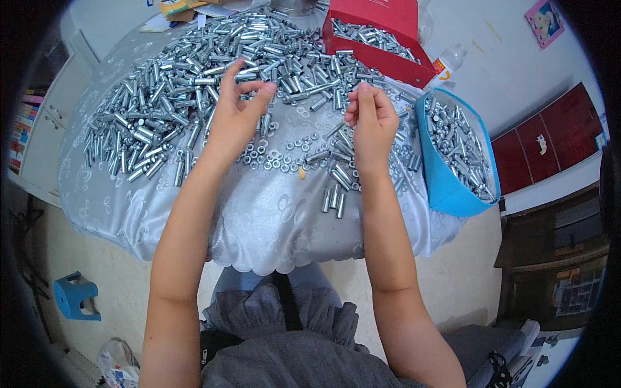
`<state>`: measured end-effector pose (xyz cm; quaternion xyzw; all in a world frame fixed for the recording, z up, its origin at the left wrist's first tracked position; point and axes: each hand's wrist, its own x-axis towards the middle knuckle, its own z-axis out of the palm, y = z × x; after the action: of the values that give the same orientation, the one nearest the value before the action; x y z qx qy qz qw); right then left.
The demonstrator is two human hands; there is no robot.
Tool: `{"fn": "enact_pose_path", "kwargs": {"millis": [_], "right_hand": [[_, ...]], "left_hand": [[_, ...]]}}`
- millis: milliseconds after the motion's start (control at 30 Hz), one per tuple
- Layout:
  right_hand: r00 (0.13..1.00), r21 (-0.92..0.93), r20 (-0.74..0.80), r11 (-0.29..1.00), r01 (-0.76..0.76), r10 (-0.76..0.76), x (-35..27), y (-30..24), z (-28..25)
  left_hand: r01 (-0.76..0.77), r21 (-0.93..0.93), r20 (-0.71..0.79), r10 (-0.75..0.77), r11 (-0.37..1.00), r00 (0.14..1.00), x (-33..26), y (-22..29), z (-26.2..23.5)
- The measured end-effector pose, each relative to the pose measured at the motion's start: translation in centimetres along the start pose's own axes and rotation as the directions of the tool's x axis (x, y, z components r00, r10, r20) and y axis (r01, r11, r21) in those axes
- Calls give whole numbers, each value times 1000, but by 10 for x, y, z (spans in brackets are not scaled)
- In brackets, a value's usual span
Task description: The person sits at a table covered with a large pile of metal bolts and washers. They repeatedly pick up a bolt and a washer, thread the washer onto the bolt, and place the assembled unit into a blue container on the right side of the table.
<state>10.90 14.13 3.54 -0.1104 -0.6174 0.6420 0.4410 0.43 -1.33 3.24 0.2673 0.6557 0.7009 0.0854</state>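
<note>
My left hand [240,115] hovers over the near side of a big heap of shiny metal anchor bolts [158,97], thumb and forefinger spread, nothing visible between them. To its right, my right hand [375,123] is closed, with thumb and fingertips drawn together; whatever it may pinch is too small or hidden to make out. Between my forearms lie scattered nuts and washers [262,158] and a few loose bolts. Three short metal sleeves [333,200] lie closest to me. A blue fabric bin [462,200] full of bolts stands right of my right hand.
A red box [381,18] holding more bolts sits at the back right, beside a plastic bottle [451,59]. A shiny white tablecloth [259,220] covers the round table and hangs over its edge. A blue stool [76,296] stands on the floor at left.
</note>
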Motion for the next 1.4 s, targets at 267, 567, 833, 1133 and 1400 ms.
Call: {"fn": "enact_pose_path", "kwargs": {"millis": [267,567,833,1133,1400], "right_hand": [[782,-625,494,780,17,380,5,-4,-26],[624,-701,591,708,84,512,1,-10,-31],[728,-687,516,726,37,451,3,-11,-30],[962,-331,108,922,-203,250,16,-3,-33],[942,-598,268,801,-3,204,12,12,-36]], "left_hand": [[-123,252,99,101,960,990,0,-17,0],[-191,415,148,141,890,979,0,-25,3],[-161,355,188,99,921,977,-2,-26,6],[-139,315,227,68,939,972,-5,-25,10],[-126,294,222,60,948,973,-7,-21,11]]}}
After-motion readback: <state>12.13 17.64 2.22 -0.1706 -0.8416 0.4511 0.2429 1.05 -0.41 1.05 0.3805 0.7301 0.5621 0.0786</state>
